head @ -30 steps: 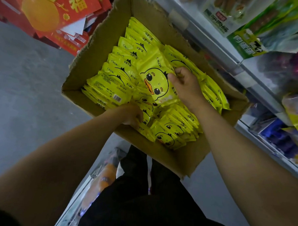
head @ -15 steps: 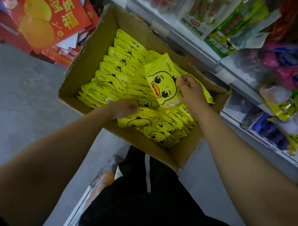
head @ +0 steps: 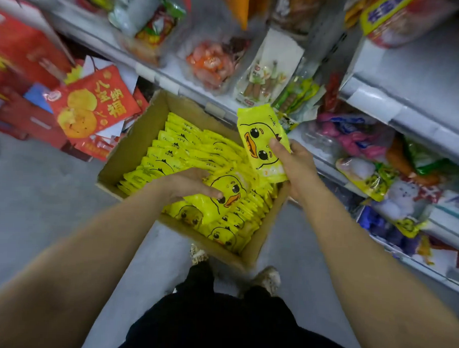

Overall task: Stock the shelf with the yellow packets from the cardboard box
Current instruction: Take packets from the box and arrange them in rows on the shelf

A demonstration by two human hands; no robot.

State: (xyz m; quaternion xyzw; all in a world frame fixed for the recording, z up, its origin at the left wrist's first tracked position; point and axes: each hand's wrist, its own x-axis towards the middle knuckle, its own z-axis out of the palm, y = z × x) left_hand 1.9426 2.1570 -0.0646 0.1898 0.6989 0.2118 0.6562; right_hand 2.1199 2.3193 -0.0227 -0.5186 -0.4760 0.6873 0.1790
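Two bare forearms reach forward and down from my view, both over the cardboard box [head: 124, 153] on the floor beside the shelf [head: 384, 101]. I note the right hand [head: 297, 171] raised above the box's far right corner, thumb across the front of one yellow packet [head: 261, 141], fingers curled behind it; that packet stands clear of the box, near the shelf edge. I note the left hand [head: 188, 184] lower, inside the box, thumb pressed on the face of a second packet [head: 222, 197] and fingers curled under it, the packet lying tilted on the stock. Box contents: rows of yellow packets [head: 177, 145] standing on edge, filling most of it. Shelf tiers carry assorted bagged snacks.
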